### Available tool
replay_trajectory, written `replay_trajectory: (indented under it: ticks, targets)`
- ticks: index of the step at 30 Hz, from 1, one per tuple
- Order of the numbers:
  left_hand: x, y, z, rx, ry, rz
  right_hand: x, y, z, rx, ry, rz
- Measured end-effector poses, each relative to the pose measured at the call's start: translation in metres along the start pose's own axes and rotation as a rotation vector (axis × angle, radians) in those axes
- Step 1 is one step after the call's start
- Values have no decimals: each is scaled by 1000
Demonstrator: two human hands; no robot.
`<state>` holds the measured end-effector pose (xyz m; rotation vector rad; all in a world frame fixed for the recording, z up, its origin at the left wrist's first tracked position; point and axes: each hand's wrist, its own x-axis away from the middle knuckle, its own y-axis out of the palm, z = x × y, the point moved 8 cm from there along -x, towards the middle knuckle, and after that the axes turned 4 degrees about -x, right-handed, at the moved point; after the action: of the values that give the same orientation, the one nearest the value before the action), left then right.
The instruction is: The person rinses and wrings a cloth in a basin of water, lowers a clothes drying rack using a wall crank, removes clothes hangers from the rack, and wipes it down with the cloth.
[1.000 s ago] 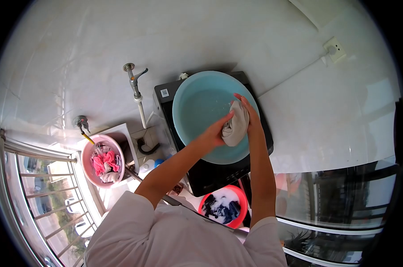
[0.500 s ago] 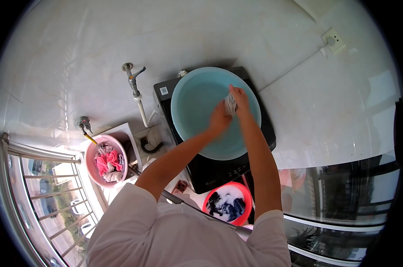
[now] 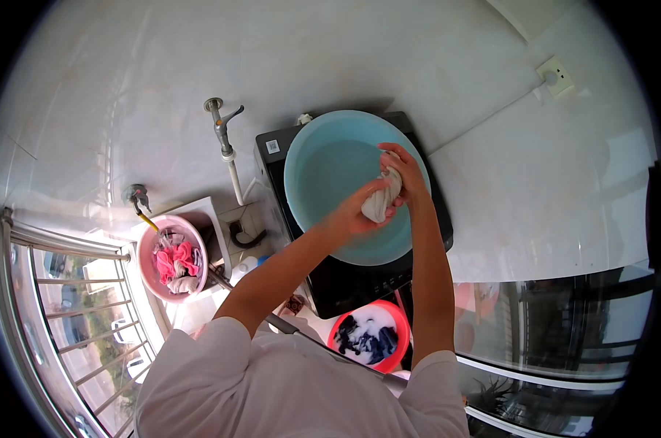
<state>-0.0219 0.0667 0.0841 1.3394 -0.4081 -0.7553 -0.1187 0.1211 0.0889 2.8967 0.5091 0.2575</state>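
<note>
A wet, bunched light grey-beige cloth [image 3: 379, 203] is held between both hands over the right side of a light blue basin [image 3: 312, 226]. My left hand [image 3: 360, 212], slightly blurred, is wrapped round the cloth's lower end. My right hand [image 3: 407, 171] has its fingers bent round the upper end. Bluish water [image 3: 338, 168] lies in the basin, which rests on a black washing machine [image 3: 345, 292].
A pink basin [image 3: 147, 266] with pink and grey clothes stands at the left under a tap [image 3: 136, 196]. Another tap [image 3: 221, 128] is on the wall. A red basin [image 3: 403, 343] with dark clothes and foam stands below. A socket [image 3: 557, 76] is at upper right.
The cloth was a wide bundle, was then lowered and partly hidden between the hands, and now shows as a narrower twisted roll. Both hands have come back a little toward me since the middle frame.
</note>
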Motion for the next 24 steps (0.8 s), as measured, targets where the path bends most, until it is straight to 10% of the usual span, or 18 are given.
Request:
replay_trajectory:
  ticks: [6,9,13,16,24]
  targets:
    - [-16,-59,25,-1247,-151,539,-35,-49,49,542,66,239]
    - [-29,-82,41,-1813,168,689,-35,-51,45,896,-123,336]
    - [-19,-96,37,-1231,171,640,-40,-42,43,902,-46,310]
    - [-8,-74,17,-596,113,470,-13,-6,5,-97,29,-146]
    - [-7,41,-39,900,30,-82,25,61,-41,-550,-493,-595]
